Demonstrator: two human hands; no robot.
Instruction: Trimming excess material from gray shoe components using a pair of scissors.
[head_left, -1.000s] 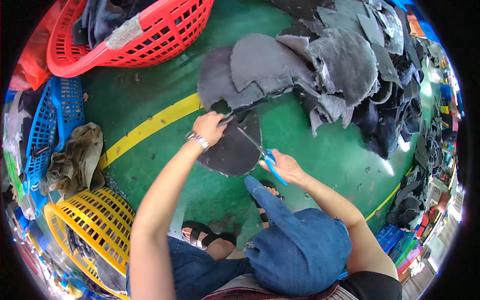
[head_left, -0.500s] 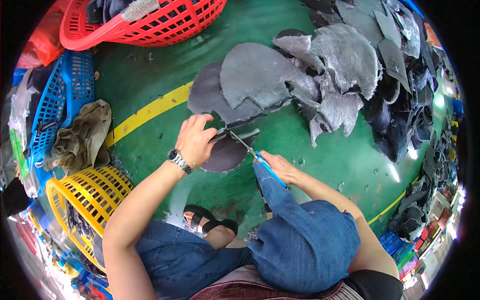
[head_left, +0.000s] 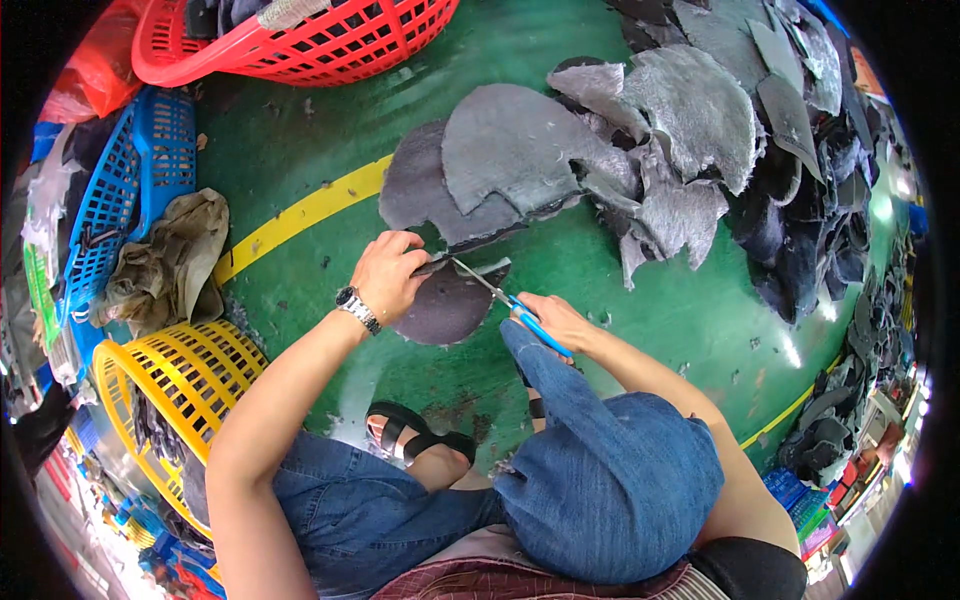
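Observation:
My left hand (head_left: pixel 388 272) is closed, pinching the upper edge of a dark grey, rounded sheet piece (head_left: pixel 447 308) over the floor. My right hand (head_left: pixel 553 322) grips a pair of blue-handled scissors (head_left: pixel 540 336). Their narrow metal blades reach left to the edge of the piece, close to my left fingertips; whether they are parted is too small to tell. Just beyond lies a larger grey sheet (head_left: pixel 510 140) with a ragged lower edge, overlapping a darker one (head_left: pixel 408 185). The material looks like hide or felted leather, which I cannot tell apart.
Grey scraps (head_left: pixel 690 110) pile up from the back toward the right side. At the left stand a red basket (head_left: pixel 360 45), a blue basket (head_left: pixel 165 150) and a tilted yellow basket (head_left: pixel 205 370), with a crumpled brown cloth (head_left: pixel 170 260) between. The green floor (head_left: pixel 640 330) carries a yellow stripe (head_left: pixel 310 215).
The view has shifted slightly. My left hand still pinches the piece and the scissors stay at its edge; more of the piece's round face shows below my fingers.

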